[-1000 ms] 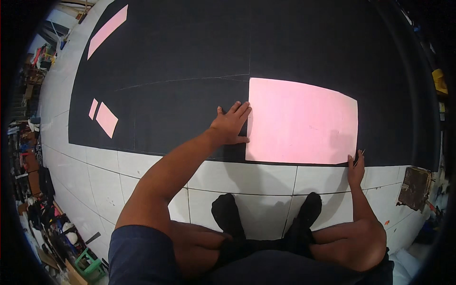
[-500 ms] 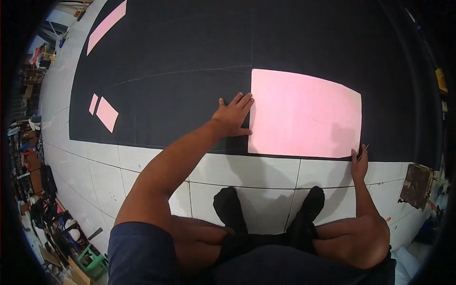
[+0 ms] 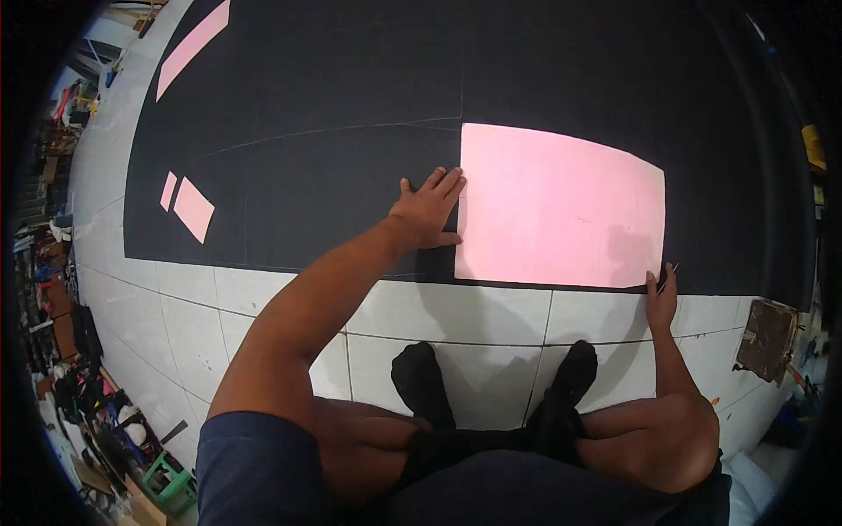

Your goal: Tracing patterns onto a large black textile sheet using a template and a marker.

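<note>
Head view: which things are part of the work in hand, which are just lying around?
In use:
- large pink sheet, on the black fabric
- left hand, flat at the sheet's left edge
- right hand, at its lower right corner

Lying about:
- two small pink pieces
- long pink strip
- brown rusty plate
- green stool

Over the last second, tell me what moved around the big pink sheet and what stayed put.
Little changed. The left hand stays flat on the black cloth at the left edge of the large pink sheet; its small shift in the picture looks like head motion. The right hand stays at the sheet's lower right corner with a thin dark tool, too small to identify. Nothing was picked up or released. The small pink pieces lie unmoved.
</note>
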A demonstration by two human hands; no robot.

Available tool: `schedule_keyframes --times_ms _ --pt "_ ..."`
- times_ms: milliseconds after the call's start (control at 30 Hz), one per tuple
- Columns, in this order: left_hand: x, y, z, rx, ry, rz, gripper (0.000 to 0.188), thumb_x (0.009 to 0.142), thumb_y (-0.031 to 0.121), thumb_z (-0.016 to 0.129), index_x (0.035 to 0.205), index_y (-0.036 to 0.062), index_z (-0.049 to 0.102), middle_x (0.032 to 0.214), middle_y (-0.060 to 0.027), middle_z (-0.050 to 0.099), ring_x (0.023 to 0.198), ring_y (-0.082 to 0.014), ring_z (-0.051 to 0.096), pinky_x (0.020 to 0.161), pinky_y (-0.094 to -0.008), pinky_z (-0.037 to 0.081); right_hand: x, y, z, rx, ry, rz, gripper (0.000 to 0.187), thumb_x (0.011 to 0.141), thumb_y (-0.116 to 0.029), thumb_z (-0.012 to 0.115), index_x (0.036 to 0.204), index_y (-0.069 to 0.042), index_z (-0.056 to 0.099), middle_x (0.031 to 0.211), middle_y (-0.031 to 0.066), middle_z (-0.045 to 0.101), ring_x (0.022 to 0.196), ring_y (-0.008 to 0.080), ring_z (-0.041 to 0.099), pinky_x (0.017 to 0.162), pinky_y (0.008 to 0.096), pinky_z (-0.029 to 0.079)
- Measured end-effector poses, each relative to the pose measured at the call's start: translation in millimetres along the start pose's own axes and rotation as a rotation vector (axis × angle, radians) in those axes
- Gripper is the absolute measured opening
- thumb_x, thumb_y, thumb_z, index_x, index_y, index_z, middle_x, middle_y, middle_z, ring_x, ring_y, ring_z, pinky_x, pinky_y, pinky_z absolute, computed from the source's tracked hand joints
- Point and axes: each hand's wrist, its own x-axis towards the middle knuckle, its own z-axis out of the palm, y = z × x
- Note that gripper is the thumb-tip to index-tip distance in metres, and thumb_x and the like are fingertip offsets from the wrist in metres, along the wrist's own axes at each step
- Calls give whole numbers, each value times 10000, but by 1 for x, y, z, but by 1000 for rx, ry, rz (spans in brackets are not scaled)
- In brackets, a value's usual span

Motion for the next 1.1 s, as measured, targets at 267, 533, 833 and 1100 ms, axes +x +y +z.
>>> schedule_keyframes --times_ms 267,533,833,1100 --pt "0 -2 -2 -30 -15 -10 1018 816 528 747 1566 91 214 1647 -61 154 1522 -278 162 1111 -692 305 0 3 5 2 87 -120 609 958 -362 652 1377 48 489 1333 249 563 1255 412 533 1050 430 432" --pt "3 4 -8 11 -81 -56 1055 805 532 762 1576 122 170 1650 -44 141 1527 -263 148 1136 -665 306 -4 -12 -5 -4 39 -80 653 959 -423 636 1375 58 488 1422 274 507 1349 452 452 1113 466 381" --pt "10 16 -17 82 -61 -26 1018 759 544 787 1566 213 261 1605 -125 259 1493 -331 233 1106 -735 218 8 6 -11 170 99 -75 668 912 -281 714 1400 82 438 1389 290 519 1339 439 453 1141 437 342" --pt "25 36 -10 408 -59 46 1027 747 517 807 1544 115 299 1576 -185 305 1484 -370 244 1178 -637 167 19 -129 -27 142 -101 -367 520 915 -94 665 1393 9 487 1378 209 557 1272 377 529 1062 417 428"
